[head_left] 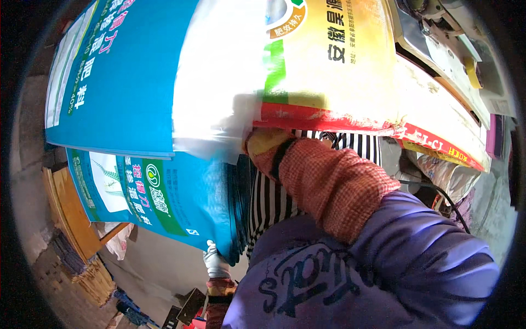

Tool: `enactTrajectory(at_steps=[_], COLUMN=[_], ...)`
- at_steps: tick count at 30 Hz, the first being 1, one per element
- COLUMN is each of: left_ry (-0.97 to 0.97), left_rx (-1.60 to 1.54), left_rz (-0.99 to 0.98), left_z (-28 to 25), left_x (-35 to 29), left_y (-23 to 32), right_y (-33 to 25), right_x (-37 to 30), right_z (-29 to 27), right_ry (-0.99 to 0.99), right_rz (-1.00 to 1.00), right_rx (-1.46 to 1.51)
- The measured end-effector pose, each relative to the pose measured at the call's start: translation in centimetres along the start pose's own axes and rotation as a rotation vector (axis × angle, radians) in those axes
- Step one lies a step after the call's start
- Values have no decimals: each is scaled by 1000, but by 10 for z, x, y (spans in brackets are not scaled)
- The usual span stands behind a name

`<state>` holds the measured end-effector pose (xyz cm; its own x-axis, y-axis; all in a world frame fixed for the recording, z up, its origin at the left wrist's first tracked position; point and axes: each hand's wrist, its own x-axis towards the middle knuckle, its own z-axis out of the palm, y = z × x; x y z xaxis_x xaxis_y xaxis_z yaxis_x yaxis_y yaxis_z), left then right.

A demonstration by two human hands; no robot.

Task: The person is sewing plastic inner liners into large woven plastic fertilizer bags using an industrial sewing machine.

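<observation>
Glossy plastic against matt cloth
The blue sacking [131, 82] looks like smooth, shiny plastic; the yellow sacking [350, 82] gleams likewise, its red edge [329, 119] scuffed; the checked sleeve cover [331, 183] is crinkled cloth, the purple top [329, 247] soft matt fabric, the board [74, 211] smooth wood

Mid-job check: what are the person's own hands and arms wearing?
The left hand wears a white glove, with a red-and-yellow cuff and a dark band beside it. The right sleeve is purple, with a red checked oversleeve whose yellowish end has a black band. The right hand is hidden, so its covering can't be told.
</observation>
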<state>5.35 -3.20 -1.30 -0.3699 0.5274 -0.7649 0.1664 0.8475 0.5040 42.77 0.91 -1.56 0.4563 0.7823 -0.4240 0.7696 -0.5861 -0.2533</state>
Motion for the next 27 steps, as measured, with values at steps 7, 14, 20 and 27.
enactTrajectory(at_steps=[7,14,20,27], left_ry=[191,-1,-275,-263], left_rx=[120,-76,-293,-346], left_rz=[88,12,-12,-25], left_z=[19,-5,-23,-3], left_x=[-21,-1,17,7], left_y=[4,-4,-15,-8], right_y=[0,4,-15,-12], right_x=[0,0,-13,4], right_z=[0,5,-57,-29], right_ry=[-13,22,-153,-228], right_rz=[6,38,-27,-30], right_rx=[7,9,-204,-240])
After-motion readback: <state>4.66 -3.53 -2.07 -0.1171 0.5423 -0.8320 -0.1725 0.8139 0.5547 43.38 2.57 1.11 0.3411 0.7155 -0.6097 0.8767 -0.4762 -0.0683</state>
